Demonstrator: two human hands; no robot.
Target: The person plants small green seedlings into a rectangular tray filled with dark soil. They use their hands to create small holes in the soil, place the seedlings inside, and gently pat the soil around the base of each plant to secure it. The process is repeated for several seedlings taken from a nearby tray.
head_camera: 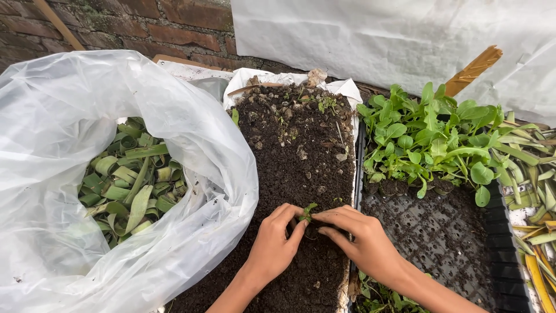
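From the head camera, looking straight down, we see our two bare hands meeting over a bed of dark soil (301,168) held in an open white sack (347,90).

Our left hand (275,243) rests knuckles-up on the soil, its fingers curled inward, and its fingertips pinch at the base of a tiny green seedling (308,212). Our right hand (359,237) comes in from the right, its thumb and forefinger closing on the same seedling from the other side, its other fingers bent down into the soil. So both hands are grasping the seedling, which stands between the fingertips near the lower middle of the soil bed, just beside the bed's right edge. Its roots are hidden from us.

Just to the right of the soil lies a black seedling tray (457,243). The far half of the tray is crowded with leafy green seedlings (431,136), while the near half shows bare cells of dark soil. Our right forearm crosses the near corner of this tray.

To the left, a large clear plastic bag (69,191) stands open, touching the soil sack, and it holds a heap of cut green leaf strips (130,182).

At the far right edge lie more long green and yellow leaf strips (536,232). A brick wall (145,23) and a white sheet (394,40) run along the top.
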